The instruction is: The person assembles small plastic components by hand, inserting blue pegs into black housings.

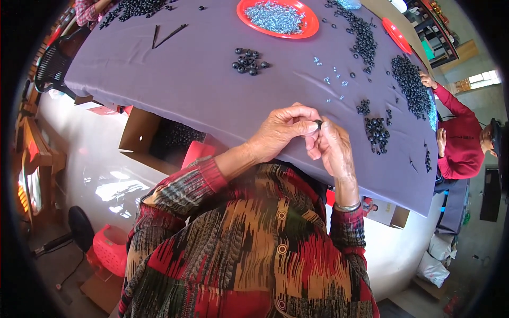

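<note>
My left hand point(281, 130) and my right hand point(333, 147) meet over the near edge of a table covered in purple cloth point(175, 79). Between their fingertips they pinch one small black round part point(318, 124). A small cluster of the same black parts point(248, 61) lies farther out on the cloth, beyond my left hand. Beside my right hand sit two more little heaps of black parts point(376, 132). A few tiny silvery springs point(334, 82) are scattered on the cloth between those heaps.
A red plate point(307, 27) of silvery springs stands at the far side. Large spreads of black parts point(411, 85) lie at right, where a person in a red top point(461, 143) sits. An open cardboard box point(154, 138) and a red stool point(108, 249) are on the floor at left.
</note>
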Available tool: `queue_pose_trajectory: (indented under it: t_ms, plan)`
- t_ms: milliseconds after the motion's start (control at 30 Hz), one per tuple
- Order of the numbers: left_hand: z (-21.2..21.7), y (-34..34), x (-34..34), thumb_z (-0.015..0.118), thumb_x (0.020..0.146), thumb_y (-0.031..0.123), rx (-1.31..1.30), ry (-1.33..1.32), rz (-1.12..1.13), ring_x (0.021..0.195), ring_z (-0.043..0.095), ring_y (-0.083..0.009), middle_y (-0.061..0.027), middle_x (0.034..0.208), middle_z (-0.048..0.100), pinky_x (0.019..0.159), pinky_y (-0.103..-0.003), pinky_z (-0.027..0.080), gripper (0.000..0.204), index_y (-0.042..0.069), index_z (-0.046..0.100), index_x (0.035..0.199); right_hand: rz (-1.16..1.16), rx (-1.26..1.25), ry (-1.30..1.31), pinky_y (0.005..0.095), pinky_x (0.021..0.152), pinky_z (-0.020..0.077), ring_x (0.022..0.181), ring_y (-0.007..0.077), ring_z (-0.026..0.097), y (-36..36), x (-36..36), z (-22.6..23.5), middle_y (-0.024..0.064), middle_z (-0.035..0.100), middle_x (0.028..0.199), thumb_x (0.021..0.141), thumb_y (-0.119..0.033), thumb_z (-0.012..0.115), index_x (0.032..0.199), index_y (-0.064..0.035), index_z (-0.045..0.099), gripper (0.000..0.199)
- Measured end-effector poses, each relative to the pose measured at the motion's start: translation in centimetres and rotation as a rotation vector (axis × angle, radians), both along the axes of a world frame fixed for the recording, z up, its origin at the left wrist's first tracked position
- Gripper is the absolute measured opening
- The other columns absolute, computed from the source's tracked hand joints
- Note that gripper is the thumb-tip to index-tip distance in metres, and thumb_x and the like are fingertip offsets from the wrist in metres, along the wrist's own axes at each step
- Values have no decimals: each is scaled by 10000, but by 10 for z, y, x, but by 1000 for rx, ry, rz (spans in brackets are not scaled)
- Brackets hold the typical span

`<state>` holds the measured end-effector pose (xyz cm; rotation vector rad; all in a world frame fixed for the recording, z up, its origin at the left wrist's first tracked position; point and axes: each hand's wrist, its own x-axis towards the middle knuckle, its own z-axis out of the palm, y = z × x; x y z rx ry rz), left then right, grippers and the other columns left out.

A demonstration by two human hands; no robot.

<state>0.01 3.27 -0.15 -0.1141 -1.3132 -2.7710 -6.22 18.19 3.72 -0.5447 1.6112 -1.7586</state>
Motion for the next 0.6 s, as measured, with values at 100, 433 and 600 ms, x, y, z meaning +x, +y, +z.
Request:
queue_pose_trajectory:
  t_ms: [100,433,600]
  plan:
    - [0,0,0,622,877,63,-118,45,94,905,538,-114,-13,961,535,862,-283,450,172,4,631,1038,50,-162,-280,182,417,258,501,45,364,0,-1,1,-16,440,650,944,-317,518,949,-11,569,310]
    - [-9,-2,2,646,859,57,-295,105,123,907,522,-100,-11,942,528,851,-259,438,191,5,646,1042,5,-209,-503,190,373,160,428,35,228,-8,5,-19,-63,302,599,892,-372,573,860,-73,519,306]
    - [-5,-5,-1,658,849,54,-252,64,144,884,535,-91,-10,922,538,815,-254,450,175,10,650,1018,-2,-153,-407,187,370,140,425,28,213,-5,6,-22,-76,244,559,955,-432,459,816,-82,498,379]
